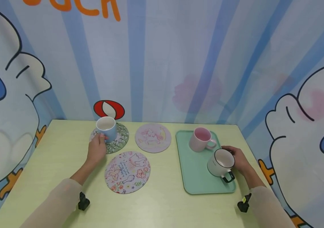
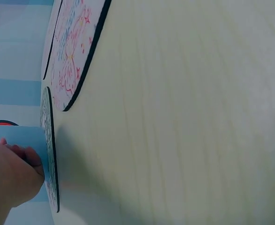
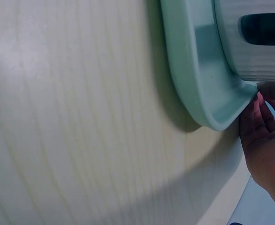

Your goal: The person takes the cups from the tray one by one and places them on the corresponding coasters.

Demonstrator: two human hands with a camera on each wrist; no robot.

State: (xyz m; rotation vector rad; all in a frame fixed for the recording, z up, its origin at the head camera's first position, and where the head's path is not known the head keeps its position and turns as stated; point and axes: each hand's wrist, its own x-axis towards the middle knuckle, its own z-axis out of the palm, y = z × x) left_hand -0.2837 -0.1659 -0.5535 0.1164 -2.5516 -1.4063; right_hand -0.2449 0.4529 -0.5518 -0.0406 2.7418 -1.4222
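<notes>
My left hand (image 1: 97, 148) grips a light blue mug (image 1: 109, 131) by its side. The mug is upright over a round coaster with a green leafy print (image 1: 119, 142); in the left wrist view its base looks to be at the coaster's surface. At the right, my right hand (image 1: 237, 158) holds the right edge of a mint green tray (image 1: 191, 177), thumb at the rim, partly hidden behind a white mug. That white mug (image 1: 216, 166), with black rim and handle, stands on the tray. A pink mug (image 1: 198, 142) stands farther back on it.
A round pink coaster with a unicorn print (image 1: 153, 137) lies at the table's back middle. Nearer me is a round coaster with colourful drawings (image 1: 127, 172). Behind the pale wooden table (image 1: 162, 202) hangs a blue striped curtain (image 1: 162, 63).
</notes>
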